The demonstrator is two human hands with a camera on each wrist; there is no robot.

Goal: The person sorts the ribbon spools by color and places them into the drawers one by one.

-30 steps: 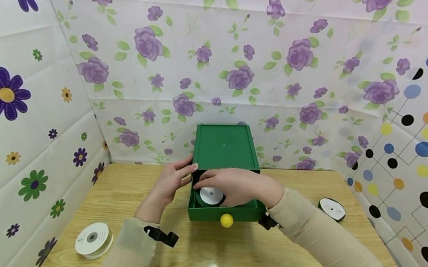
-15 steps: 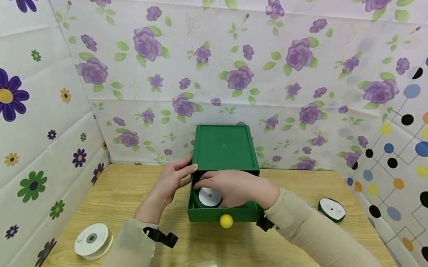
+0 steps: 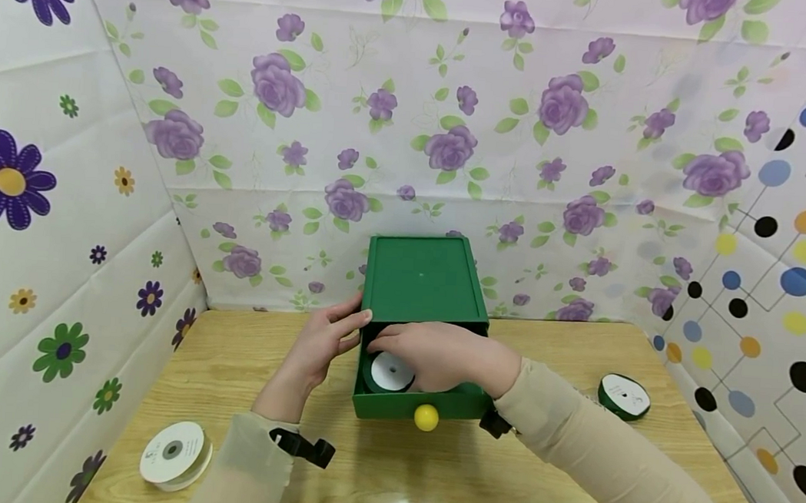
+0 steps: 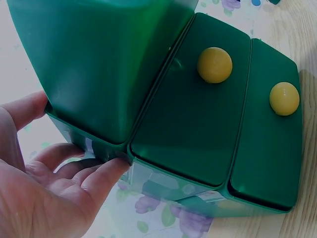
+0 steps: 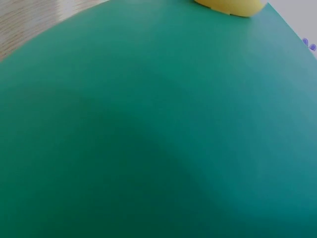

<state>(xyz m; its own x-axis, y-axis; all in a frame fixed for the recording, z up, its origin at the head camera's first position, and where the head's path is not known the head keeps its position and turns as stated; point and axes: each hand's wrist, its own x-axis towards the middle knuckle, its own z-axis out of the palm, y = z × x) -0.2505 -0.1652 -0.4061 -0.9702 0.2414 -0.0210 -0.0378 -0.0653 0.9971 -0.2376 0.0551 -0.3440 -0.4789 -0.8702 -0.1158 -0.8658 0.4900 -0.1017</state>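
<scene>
i see the right hand with fingers curled round a white-faced spool (face up, no long axis), just left of the palm in the near left corner of the open drawer; the left hand, farther off, unclenched, touches the green cabinet.

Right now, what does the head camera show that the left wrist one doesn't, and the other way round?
Only head: the right hand curled round a green ribbon spool, and the white ribbon spool at the left.

Only left wrist: two closed lower drawers with round yellow knobs.

Both: the left hand touching the green drawer cabinet, and its open top drawer.
</scene>
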